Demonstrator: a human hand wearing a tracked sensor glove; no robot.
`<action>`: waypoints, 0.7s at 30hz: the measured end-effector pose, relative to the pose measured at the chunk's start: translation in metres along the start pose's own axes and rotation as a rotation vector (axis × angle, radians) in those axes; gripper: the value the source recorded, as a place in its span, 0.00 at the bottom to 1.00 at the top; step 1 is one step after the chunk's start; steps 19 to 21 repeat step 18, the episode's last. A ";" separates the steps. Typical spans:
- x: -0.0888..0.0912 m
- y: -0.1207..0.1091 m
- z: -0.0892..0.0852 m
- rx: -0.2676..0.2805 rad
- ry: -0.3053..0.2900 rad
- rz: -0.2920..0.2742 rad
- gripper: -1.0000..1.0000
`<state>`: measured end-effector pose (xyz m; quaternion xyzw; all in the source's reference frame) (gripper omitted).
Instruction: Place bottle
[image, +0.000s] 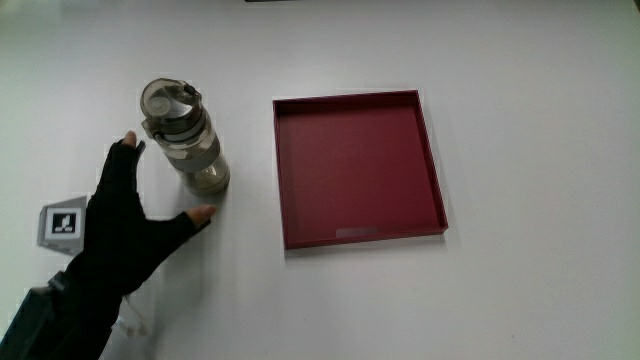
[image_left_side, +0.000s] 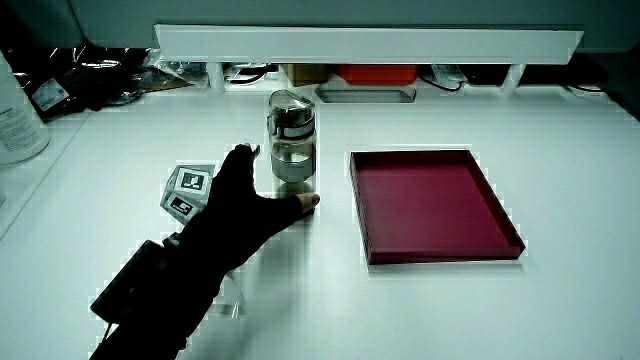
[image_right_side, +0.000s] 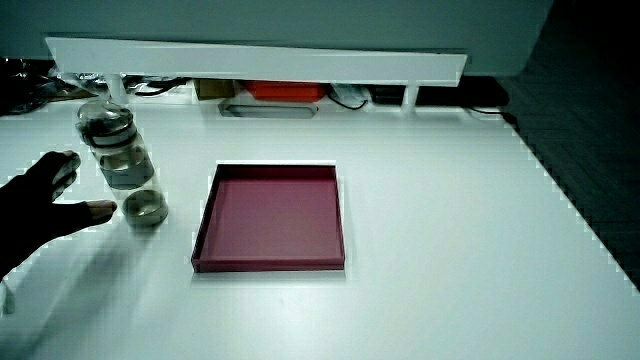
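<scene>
**Q:** Where was the bottle, and what step did the figure record?

**A:** The bottle stood upright on the desk, just ahead of the hand and beside the red tray, apart from it. The hand's fingers were spread and held nothing; thumb and forefinger flanked the bottle's base. Whether they touched it could not be told. The step was judged either a reach for the bottle or a release after setting it down; the figure alone did not settle which.

**Q:** What would the next move have called for?

**A:** If a grasp, the hand would have had to close around the clear body below the grey lid, keeping the bottle vertical. The tray, empty, was a likely destination.

**Q:** And the surroundings?

**A:** The desk was plain white. The patterned cube sat on the back of the hand. In both side views a low white partition ran along the desk's edge farthest from the hand, with cables and an orange box under it.
</scene>
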<state>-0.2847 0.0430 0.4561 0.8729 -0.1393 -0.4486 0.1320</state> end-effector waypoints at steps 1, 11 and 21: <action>0.004 -0.005 0.002 -0.005 0.014 0.006 0.02; 0.020 -0.050 0.018 -0.017 0.057 -0.075 0.00; 0.026 -0.057 0.018 -0.016 0.078 -0.075 0.00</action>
